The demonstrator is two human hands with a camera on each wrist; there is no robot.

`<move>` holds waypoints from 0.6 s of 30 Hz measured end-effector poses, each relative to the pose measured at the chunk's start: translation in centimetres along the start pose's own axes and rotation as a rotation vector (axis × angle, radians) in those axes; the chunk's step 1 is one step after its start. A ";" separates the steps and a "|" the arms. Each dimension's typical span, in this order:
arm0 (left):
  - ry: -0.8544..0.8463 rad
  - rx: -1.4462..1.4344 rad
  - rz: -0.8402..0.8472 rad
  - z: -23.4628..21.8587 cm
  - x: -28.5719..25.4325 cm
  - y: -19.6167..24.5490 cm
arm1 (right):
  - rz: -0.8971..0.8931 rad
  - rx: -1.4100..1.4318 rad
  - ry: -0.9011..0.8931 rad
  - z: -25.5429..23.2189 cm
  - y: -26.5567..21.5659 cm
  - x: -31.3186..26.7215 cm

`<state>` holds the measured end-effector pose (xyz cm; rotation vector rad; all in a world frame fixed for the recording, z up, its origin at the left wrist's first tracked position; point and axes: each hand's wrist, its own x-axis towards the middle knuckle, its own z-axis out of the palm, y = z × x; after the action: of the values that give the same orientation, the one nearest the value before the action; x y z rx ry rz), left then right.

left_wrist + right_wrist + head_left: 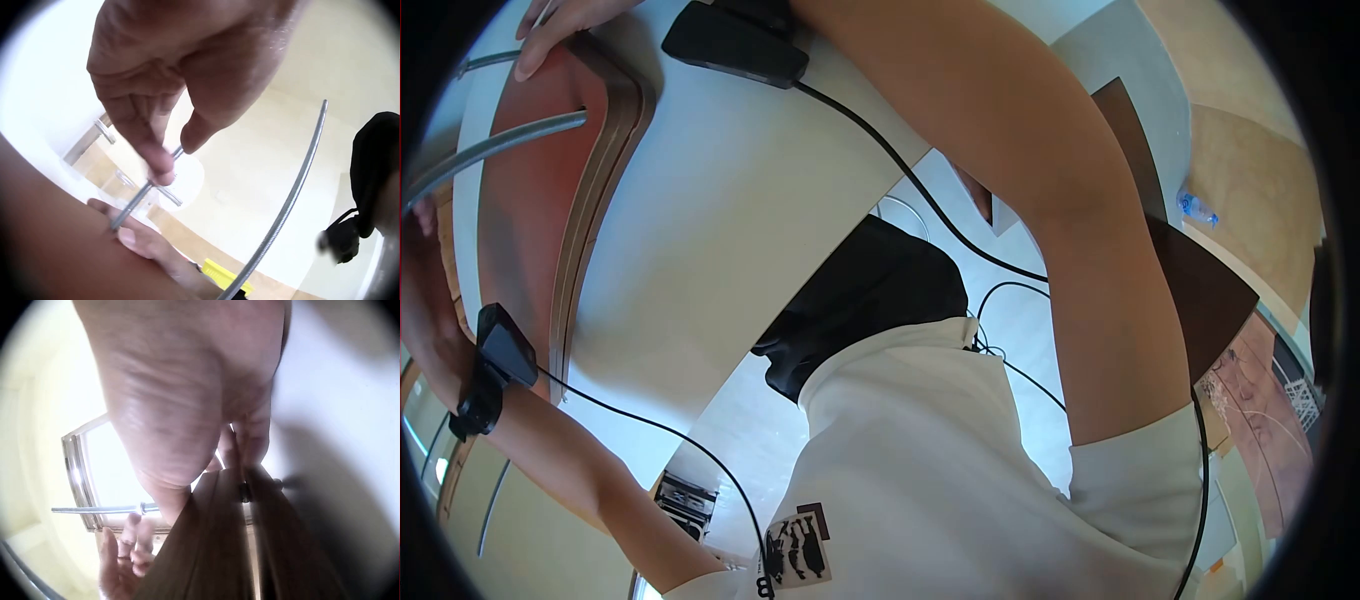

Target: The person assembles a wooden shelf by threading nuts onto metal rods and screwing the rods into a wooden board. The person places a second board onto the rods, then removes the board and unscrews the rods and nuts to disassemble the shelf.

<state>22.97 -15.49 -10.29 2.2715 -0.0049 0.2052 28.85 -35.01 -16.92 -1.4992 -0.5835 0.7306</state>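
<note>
A brown board with rounded corners and a layered edge stands on a white surface. Metal rods stick out of its face; one long ribbed rod curves away freely. My left hand pinches a shorter metal rod between thumb and fingertips, near where it meets the board. In the right wrist view, a small bright collar sits on that rod beside the left fingertips. My right hand grips the board's top edge, thumb on one side and fingers on the other, close to the rod.
The white tabletop lies under the board. Black cables run from both wrist cameras past the body. To the right are a brown panel and a plastic bottle. A window shows behind the right hand.
</note>
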 end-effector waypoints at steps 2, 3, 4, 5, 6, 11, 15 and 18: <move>0.056 0.008 0.020 -1.5 0.6 -1.4 | -0.585 -0.083 -0.019 -4.9 7.5 6.2; 0.065 0.009 0.017 0.3 -0.8 0.2 | -0.556 -0.126 -0.053 -5.1 6.2 4.4; 0.139 0.317 0.081 4.1 -2.9 3.4 | -0.525 -0.169 -0.085 -5.0 5.4 3.6; 0.209 0.625 0.144 6.1 -4.2 5.1 | -0.525 -0.170 -0.088 -4.8 5.7 4.4; 0.032 0.426 0.219 5.4 -3.4 4.3 | -0.503 -0.157 -0.014 -4.4 6.3 5.9; -0.121 -0.063 0.183 -0.3 0.0 -2.0 | -0.587 -0.117 0.021 -5.3 7.9 7.4; 0.802 -0.223 -0.341 -1.2 11.2 -5.2 | -0.580 -0.118 -0.033 -4.5 7.7 8.6; 0.922 -0.222 -0.431 6.2 4.7 3.7 | -0.581 -0.149 0.019 -4.5 7.9 9.2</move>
<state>28.27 -22.25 -10.73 1.7238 0.8794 0.9377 37.75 -31.69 -25.68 -1.3687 -1.0197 0.2248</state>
